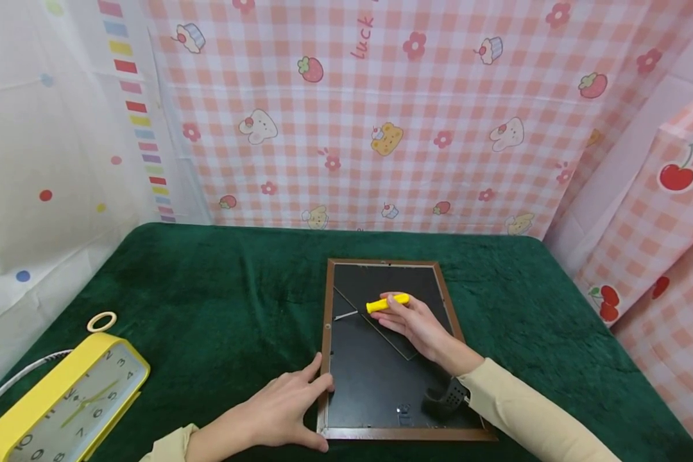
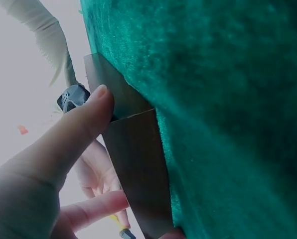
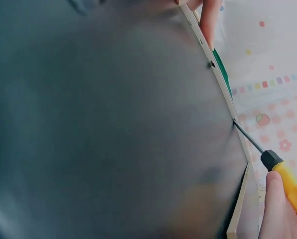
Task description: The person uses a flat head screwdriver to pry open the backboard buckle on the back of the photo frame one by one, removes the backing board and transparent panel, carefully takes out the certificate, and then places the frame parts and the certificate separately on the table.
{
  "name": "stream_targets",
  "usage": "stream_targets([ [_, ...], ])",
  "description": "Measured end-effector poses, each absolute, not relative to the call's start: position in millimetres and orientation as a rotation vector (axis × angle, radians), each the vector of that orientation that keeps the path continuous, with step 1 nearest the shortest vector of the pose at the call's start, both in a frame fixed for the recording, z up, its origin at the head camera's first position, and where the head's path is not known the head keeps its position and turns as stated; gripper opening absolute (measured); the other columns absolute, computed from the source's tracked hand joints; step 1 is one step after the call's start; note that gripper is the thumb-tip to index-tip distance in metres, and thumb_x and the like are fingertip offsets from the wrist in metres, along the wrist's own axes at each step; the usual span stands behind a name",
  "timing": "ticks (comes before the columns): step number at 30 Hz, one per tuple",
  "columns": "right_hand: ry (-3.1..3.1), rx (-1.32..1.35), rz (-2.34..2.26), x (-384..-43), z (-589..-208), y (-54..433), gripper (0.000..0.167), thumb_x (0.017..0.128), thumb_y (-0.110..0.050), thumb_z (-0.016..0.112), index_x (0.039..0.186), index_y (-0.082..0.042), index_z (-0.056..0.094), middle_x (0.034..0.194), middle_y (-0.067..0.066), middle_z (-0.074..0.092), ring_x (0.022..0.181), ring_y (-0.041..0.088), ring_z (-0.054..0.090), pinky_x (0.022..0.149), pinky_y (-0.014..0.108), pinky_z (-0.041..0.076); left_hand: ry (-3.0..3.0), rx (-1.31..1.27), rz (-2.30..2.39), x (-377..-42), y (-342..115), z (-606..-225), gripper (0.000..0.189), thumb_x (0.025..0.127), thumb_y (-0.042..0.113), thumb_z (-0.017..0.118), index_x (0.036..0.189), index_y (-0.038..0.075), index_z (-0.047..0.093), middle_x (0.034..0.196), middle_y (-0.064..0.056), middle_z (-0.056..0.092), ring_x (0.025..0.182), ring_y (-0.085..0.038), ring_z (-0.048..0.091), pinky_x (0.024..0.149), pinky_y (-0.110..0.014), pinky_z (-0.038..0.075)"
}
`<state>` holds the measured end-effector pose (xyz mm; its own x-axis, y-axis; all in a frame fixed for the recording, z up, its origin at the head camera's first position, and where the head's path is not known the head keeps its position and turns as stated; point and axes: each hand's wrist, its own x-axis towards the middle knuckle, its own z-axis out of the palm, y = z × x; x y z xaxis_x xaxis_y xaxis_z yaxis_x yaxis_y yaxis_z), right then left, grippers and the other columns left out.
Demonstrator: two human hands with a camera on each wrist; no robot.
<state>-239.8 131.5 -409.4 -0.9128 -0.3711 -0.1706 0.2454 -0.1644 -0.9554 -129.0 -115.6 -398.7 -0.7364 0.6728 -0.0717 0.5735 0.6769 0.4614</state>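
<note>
A picture frame (image 1: pixel 375 434) with a brown rim lies on the green cloth, black backing (image 1: pixel 369 385) upward. A stand flap is set into the backing. My right hand (image 1: pixel 412 324) holds a yellow-handled screwdriver (image 1: pixel 388 303) above the backing, shaft pointing left. Its tip meets the backing's edge along the rim in the right wrist view. With my left hand (image 1: pixel 283 401) I grip the frame's lower left corner. The left thumb (image 2: pixel 83 119) lies along the rim near the corner joint, while another finger touches the adjoining side.
A yellow clock (image 1: pixel 75 404) with a white cable (image 1: pixel 20 378) occupies the lower left. Just beyond it is a pale wooden ring (image 1: pixel 101 322). A pink checked curtain (image 1: pixel 352 128) hangs behind the table. A black watch strap (image 1: pixel 446 399) circles the right wrist.
</note>
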Motion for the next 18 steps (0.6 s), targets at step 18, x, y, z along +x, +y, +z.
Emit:
stream_targets([
  [18, 1.834, -0.256, -2.146, -233.1, -408.5, 125.4, 0.038, 0.092, -0.019, 0.048, 0.122, 0.004, 0.038, 0.116, 0.022, 0.046, 0.099, 0.027, 0.055, 0.082, 0.033, 0.043, 2.658, 1.02, 0.596, -129.6, -113.6, -396.5, 0.053, 0.061, 0.05, 0.074, 0.097, 0.02, 0.05, 0.132, -0.029, 0.03, 0.052, -0.006, 0.037, 0.039, -0.019, 0.032],
])
